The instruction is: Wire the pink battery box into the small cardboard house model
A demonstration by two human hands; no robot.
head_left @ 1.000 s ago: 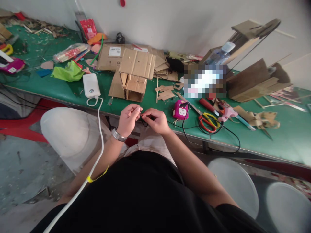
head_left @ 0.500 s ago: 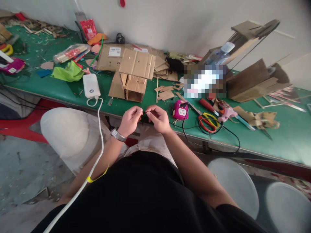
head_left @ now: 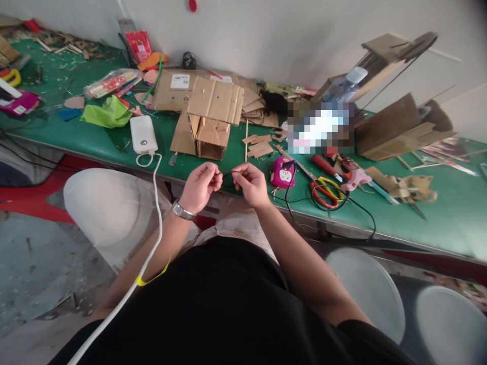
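Note:
My left hand and my right hand are held together at the front edge of the green table. Both pinch a thin black wire that stretches between their fingertips. The wire trails right toward a small pink box and loops past the scissors. A metal watch sits on my left wrist. A folded cardboard box stands just beyond my hands.
A white power bank lies left with its white cable running down over my arm. A pink glue gun, a red-handled tool, cardboard scraps and larger cardboard pieces crowd the right. Green paper lies left. White stools stand below the table.
My hands have risen slightly and moved apart, drawing the black wire taut between them; earlier their fingertips were pressed close together.

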